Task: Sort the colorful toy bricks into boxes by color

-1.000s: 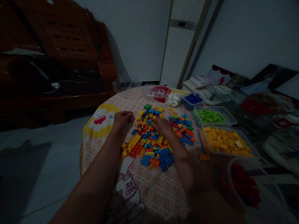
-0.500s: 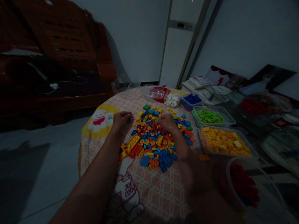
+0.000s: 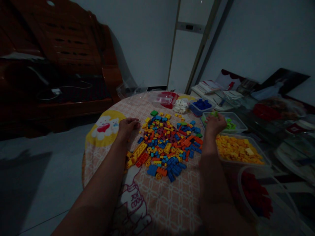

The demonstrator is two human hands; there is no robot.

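Note:
My right hand (image 3: 216,123) is over the left part of a clear plastic box (image 3: 242,122) of light green toy bricks. Its fingers are pinched together, with a light green brick (image 3: 214,113) at the tips. On the left of the pile, my left hand (image 3: 129,126) rests on the patterned cloth with curled fingers; what they hold, if anything, is too dark to make out. Between both arms lies a mixed pile of toy bricks (image 3: 162,141), mainly blue, yellow, orange and dark red. A green brick (image 3: 154,113) sits at its far edge.
To the right stand boxes of yellow bricks (image 3: 238,149), blue bricks (image 3: 202,104) and red bricks (image 3: 256,193). White bricks (image 3: 180,106) lie at the back beside clear packaging (image 3: 163,97). A wooden bench (image 3: 73,105) is at the left, papers (image 3: 208,87) at the back right.
My right hand has moved right from the brick pile to the box of light green bricks. My left hand has stayed in place.

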